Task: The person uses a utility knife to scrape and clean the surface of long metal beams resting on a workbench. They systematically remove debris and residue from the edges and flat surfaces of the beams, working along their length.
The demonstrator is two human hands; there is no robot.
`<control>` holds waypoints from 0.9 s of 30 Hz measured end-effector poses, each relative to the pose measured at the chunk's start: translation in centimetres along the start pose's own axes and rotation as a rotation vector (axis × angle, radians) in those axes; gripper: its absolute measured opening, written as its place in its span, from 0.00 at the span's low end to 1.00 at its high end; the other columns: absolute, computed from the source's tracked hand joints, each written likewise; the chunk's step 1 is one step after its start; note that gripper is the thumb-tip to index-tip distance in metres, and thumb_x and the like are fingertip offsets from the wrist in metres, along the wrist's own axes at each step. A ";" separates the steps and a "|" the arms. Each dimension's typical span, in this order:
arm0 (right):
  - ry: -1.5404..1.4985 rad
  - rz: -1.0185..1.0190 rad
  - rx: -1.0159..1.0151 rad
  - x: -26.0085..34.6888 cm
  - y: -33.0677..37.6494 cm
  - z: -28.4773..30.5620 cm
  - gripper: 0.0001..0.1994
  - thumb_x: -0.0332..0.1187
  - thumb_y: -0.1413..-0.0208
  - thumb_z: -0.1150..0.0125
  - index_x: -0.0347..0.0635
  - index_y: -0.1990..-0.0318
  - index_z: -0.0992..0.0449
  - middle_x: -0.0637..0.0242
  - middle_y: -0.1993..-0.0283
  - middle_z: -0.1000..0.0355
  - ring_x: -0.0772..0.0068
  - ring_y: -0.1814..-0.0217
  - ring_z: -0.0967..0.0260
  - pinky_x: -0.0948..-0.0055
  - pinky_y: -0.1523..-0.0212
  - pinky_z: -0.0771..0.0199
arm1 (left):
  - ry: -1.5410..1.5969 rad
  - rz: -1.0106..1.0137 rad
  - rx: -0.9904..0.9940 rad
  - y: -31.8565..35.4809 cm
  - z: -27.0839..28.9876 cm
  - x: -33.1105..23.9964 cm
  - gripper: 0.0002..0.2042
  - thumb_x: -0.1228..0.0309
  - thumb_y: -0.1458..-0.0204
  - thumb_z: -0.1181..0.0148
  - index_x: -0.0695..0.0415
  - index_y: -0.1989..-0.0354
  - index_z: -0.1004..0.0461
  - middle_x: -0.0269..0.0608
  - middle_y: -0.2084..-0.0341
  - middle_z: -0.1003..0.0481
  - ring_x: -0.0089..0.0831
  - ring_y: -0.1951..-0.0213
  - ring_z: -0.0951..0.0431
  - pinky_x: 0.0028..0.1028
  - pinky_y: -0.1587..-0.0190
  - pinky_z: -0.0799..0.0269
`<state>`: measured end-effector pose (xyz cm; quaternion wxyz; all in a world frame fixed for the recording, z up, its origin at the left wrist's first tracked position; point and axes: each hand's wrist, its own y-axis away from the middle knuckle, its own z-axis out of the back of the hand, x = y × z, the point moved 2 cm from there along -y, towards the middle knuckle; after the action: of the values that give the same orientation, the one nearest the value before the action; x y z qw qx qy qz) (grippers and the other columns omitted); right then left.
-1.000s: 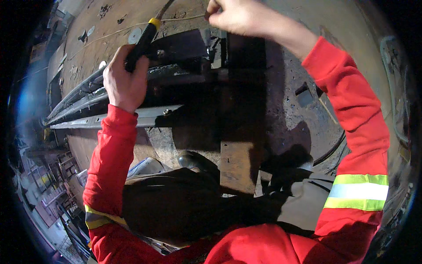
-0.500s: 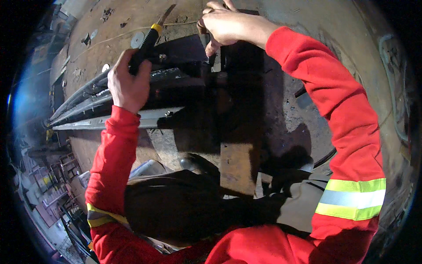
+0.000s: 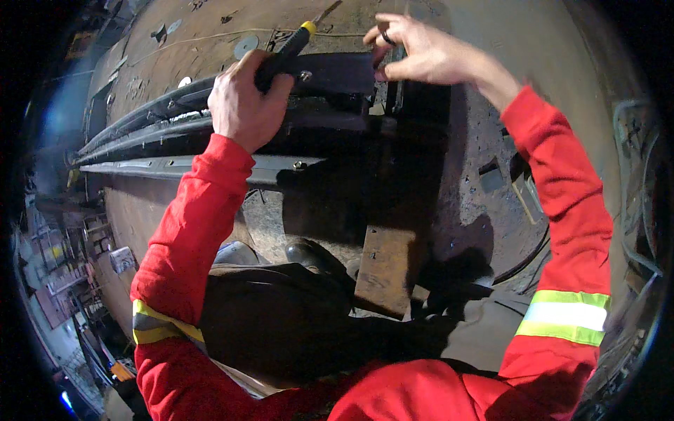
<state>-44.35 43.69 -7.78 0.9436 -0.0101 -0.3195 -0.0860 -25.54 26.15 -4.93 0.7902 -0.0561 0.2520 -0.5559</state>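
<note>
My left hand [image 3: 242,105] is closed around the black and yellow handle of a screwdriver [image 3: 295,45], whose metal tip points up and to the right. It rests against a dark metal bracket [image 3: 337,74] at the end of long dark rails [image 3: 140,126]. My right hand [image 3: 421,52] is just right of the screwdriver, at the bracket's right end, fingers curled and pinching a small dark ring-like part [image 3: 387,38]. Both sleeves are red with reflective bands.
The rails lie on a large rusty curved metal surface [image 3: 491,140]. A grey angle bar [image 3: 196,168] runs below the rails. A wooden block [image 3: 386,270] stands beneath the bracket. My dark trousers and a shoe [image 3: 309,256] show below. Workshop clutter lies far down on the left.
My right hand has come down and left from the top edge to the bracket's right end. My left hand with the screwdriver stayed in place, the tool tilting slightly.
</note>
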 end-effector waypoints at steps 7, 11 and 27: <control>0.041 -0.054 -0.038 1.5 0.4 -2.3 0.13 0.39 0.52 0.35 0.36 0.68 0.22 0.57 0.41 0.31 0.55 0.27 0.53 0.53 0.28 0.62 | -0.028 0.012 0.015 0.0 -0.3 0.5 0.16 0.59 0.57 0.40 0.56 0.63 0.23 0.52 0.71 0.23 0.52 0.64 0.23 0.43 0.59 0.28; 0.056 -0.015 -0.191 1.3 0.3 -3.7 0.12 0.42 0.54 0.32 0.43 0.72 0.20 0.63 0.55 0.25 0.60 0.33 0.43 0.45 0.29 0.67 | -0.039 0.036 0.044 0.0 -0.2 0.2 0.17 0.58 0.57 0.40 0.56 0.62 0.22 0.52 0.70 0.22 0.52 0.64 0.22 0.43 0.59 0.28; 0.115 -0.051 -0.130 3.3 3.8 -5.2 0.14 0.40 0.52 0.31 0.35 0.71 0.23 0.56 0.50 0.30 0.53 0.41 0.38 0.58 0.36 0.45 | -0.082 0.033 0.044 0.6 -0.1 0.3 0.18 0.56 0.56 0.40 0.54 0.61 0.22 0.49 0.71 0.22 0.50 0.63 0.22 0.43 0.58 0.28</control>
<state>-37.99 46.52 -9.77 0.9553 -0.0582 -0.2587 -0.1309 -25.02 26.15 -5.28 0.8098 -0.0574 0.2080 -0.5455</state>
